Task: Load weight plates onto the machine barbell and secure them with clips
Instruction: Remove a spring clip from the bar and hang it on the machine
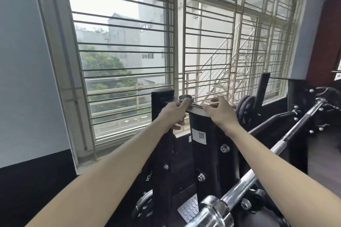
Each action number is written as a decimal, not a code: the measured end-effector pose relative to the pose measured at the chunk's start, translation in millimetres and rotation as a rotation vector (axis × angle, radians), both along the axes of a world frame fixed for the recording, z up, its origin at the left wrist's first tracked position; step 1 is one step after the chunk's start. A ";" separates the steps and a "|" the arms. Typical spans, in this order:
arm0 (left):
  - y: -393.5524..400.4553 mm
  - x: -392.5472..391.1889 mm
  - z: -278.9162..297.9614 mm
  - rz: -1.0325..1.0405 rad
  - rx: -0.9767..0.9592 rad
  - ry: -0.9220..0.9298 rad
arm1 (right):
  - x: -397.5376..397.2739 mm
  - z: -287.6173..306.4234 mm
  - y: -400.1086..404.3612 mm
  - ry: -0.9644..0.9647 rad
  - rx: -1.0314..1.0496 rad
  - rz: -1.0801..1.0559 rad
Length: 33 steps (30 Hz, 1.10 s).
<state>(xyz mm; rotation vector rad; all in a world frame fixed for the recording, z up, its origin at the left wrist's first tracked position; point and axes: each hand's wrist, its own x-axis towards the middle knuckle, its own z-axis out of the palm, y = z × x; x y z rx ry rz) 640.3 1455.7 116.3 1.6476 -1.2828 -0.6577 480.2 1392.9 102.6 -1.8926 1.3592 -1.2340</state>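
Slippage is the risk judged here: the spring clip [186, 98], at twelve o'clock atop the black upright [201, 134], is pinched by the left hand [174, 114] and its handles by the right hand [219, 111], so it could be dropped if squeezed unevenly.

Spring clip [186, 98]: chrome coil, lying on the flat top of a black machine post [201, 140], centre of view, its wire handles pointing toward 3 o'clock.
Left hand [173, 114]: fingers curled over the coil, thumb below the post's top edge.
Right hand [219, 111]: fingertips pinching the clip's handles, just beside the left hand.
Sticker [199, 136]: white, with a square code, on the post face below the hands.
Barbell [276, 148]: chrome, running from 5 o'clock up toward 3 o'clock.
Weight plates [246, 109]: black, at 3 o'clock; another marked 10 at 6 o'clock.
Window [129, 57]: barred, from 10 to 2 o'clock.
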 end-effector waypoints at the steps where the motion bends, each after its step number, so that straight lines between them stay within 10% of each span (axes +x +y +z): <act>1: 0.7 -1.8 0.7 -0.010 -0.001 0.026 | 0.2 -0.2 -0.2 -0.005 -0.005 -0.012; 19: 15.5 1.4 -8.4 -0.014 0.010 0.110 | 3.6 -5.3 3.5 -0.062 -0.183 -0.241; 33: 152.9 154.7 -53.1 0.004 0.046 0.053 | 79.8 -14.8 131.1 -0.100 -0.447 -0.464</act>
